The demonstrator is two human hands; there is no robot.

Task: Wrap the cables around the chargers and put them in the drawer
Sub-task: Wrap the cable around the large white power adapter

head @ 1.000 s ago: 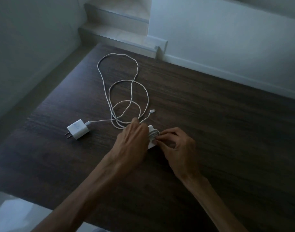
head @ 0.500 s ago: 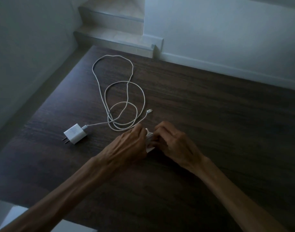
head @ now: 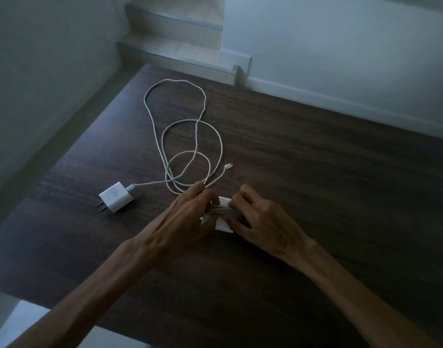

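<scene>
**One charger nearly bound, the other waiting its turn**

Both hands are bunched close over a small white charger (head: 224, 223) near the middle of the dark wooden counter (head: 341, 197). The left hand (head: 187, 217) curls its fingers around the near-left side of the block, and I take that as bracing it so it won't twist. The right hand (head: 260, 222) pinches at the turns of wrapped cable (head: 221, 210) lying across the charger's top, most likely tucking the last bit under so the coil stays put. Whether the end is already secured is hidden beneath the fingers.

Just to the left, apart from the hands, a second charger (head: 117, 197) lies on its side with its prongs pointing toward the counter's left edge. Its loose cable (head: 198, 126) sprawls away in wide overlapping loops toward the far end, and the connector tip (head: 228, 166) rests just beyond the left hand's fingertips. It looks left spread out so it can be drawn in without knotting.

No drawer shows from where I stand. I'd judge the job less than half done: one wrap about finished, one untouched, nothing stowed.
</scene>
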